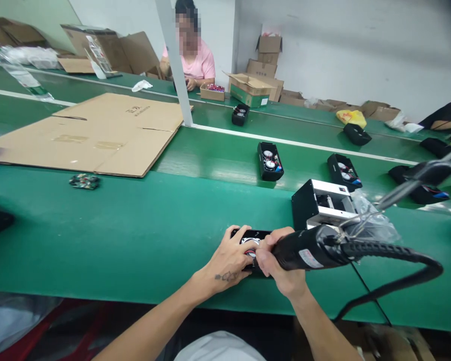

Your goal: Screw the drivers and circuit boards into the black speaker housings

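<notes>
In the head view, my right hand (pixel 283 265) is closed round a black electric screwdriver (pixel 304 249), tilted with its cord end to the right. Its tip is hidden behind my fingers. Under both hands lies a black speaker housing (pixel 261 233) with round silver speakers inside. My left hand (pixel 227 258) grips this housing from the left, fingers bent over it close to the screwdriver's front end. Just beyond my right hand stands a black and silver screw feeder (pixel 323 203), a clear plastic bag (pixel 376 220) beside it.
Several open speaker housings (pixel 270 161) sit on the green line past my bench. Flattened cardboard (pixel 108 133) covers the far left, near circuit boards (pixel 84 181). A thick cable (pixel 398 250) loops at right. A white post (pixel 178 65) rises ahead; a co-worker (pixel 197 65) sits beyond.
</notes>
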`<state>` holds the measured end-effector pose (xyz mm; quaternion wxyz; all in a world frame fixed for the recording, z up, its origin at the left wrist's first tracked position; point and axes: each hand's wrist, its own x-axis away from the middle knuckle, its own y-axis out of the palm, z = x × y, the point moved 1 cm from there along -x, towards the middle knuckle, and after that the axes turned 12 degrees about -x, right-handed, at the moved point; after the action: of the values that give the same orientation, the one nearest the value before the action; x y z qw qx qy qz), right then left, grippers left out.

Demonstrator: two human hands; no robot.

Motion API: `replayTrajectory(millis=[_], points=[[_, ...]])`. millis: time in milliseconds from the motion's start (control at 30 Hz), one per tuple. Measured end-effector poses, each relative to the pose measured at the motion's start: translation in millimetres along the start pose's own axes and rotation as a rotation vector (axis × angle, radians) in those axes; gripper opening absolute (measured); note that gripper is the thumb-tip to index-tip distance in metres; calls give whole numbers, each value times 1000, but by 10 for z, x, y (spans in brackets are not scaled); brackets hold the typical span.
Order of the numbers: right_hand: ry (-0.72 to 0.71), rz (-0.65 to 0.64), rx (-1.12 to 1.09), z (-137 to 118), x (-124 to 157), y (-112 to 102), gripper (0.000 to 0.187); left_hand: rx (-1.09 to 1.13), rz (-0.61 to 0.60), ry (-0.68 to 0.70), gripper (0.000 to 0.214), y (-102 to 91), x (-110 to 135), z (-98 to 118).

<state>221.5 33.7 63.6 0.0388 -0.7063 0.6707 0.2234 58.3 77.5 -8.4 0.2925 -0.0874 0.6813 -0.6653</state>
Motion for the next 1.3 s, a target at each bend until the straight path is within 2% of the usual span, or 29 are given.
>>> replayTrajectory(millis=[167,367,467,533,600,667,733,800,900,967,1067,1167,1300], points=[[-65,-74,112,-14,-54,35,18,-4,10,-24,20,19,-7,10],[-168,-41,195,-27,-86,91,21,16,22,-39,28,34,-20,23],[-157,-29,199,-56,-26,113,21,16,40,-46,27,11,-32,8],[-133,-13,135,-141,-5,47,19,31,43,-38,23,-15,-27,-30],[-152,80,2,-300,-27,-141,20,53,31,-7,20,-48,4,-80],[-243,296,-65,-504,-93,-461,25,65,26,15,21,-95,56,-117],[-358,570,44,-682,-183,-860,32,66,47,9,23,-163,100,-112],[-425,748,233,-771,-278,-1240,37,72,80,-8,23,-244,99,-49],[-398,822,351,-730,-379,-1618,39,74,90,-11,31,-324,-10,114],[-345,778,350,-669,-392,-1702,39,48,67,-3,40,-311,-116,218],[-208,640,307,-642,-316,-1614,36,-19,49,-6,38,-205,-222,304],[-100,501,136,-690,-149,-1366,32,-54,52,8,29,-84,-233,321],[-162,361,-106,-723,78,-965,19,-57,56,39,23,-10,-211,320]])
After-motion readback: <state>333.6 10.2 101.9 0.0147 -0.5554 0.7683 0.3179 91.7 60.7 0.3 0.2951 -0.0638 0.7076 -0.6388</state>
